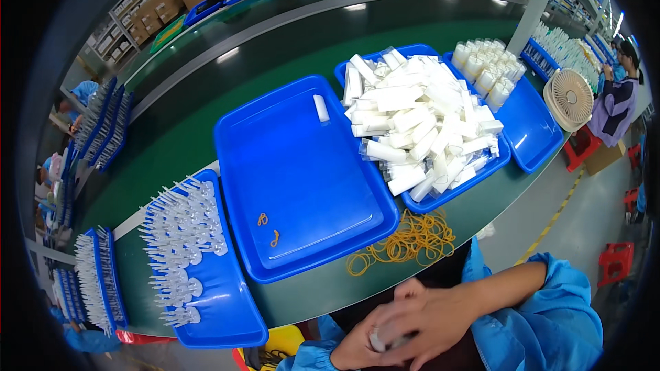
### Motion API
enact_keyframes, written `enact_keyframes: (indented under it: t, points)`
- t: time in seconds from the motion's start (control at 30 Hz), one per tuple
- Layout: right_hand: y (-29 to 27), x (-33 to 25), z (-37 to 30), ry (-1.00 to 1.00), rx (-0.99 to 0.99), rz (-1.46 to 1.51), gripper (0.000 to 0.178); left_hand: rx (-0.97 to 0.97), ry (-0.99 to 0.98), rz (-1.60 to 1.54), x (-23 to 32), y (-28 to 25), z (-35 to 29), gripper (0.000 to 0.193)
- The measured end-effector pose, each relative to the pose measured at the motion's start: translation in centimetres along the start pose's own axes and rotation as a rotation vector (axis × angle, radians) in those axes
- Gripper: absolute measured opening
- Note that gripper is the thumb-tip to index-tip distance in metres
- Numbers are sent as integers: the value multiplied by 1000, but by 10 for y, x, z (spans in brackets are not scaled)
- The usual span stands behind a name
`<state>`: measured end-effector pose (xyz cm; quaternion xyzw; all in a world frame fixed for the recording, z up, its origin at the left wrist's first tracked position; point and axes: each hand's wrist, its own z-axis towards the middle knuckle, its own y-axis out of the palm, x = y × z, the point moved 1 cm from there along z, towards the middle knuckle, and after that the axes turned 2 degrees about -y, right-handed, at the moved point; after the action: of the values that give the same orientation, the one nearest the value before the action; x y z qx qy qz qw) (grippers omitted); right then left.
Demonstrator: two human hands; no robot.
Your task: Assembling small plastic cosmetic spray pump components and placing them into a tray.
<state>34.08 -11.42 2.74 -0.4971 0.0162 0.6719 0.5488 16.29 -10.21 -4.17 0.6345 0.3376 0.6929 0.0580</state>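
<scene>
Close to my body, below the table's front edge, both hands meet around a white item (376,339). Only a small pale end of it shows, so its kind is hidden. My left hand (356,347) is closed around it from below. Over the top lies my right hand (434,317), slightly blurred, its fingers curled onto the same item. Just beyond the hands, a loose heap of yellow rubber bands (412,240) lies on the green table. A large blue tray (295,178) behind them holds one white packet (321,108) and two small rubber bands (275,238).
A blue tray (505,154) is heaped with white clear-wrapped packets (419,113). Right of it, another tray (533,141) holds banded bundles (488,65); a fan (569,96) stands beside. At left, a tray (220,309) carries clear-based plastic pieces (182,233). A co-worker (614,99) sits far right.
</scene>
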Motion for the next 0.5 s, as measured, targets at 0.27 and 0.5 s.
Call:
enact_keyframes:
  t: [0.27, 0.5]
  points:
    - [-1, 57, -6, 296, 52, -767, 23, 93, 281, -305, 23, 13, -8, 49]
    - [0, 62, -1, 301, 10, -878, 13, 483, 132, -2, 23, 8, -18, 45]
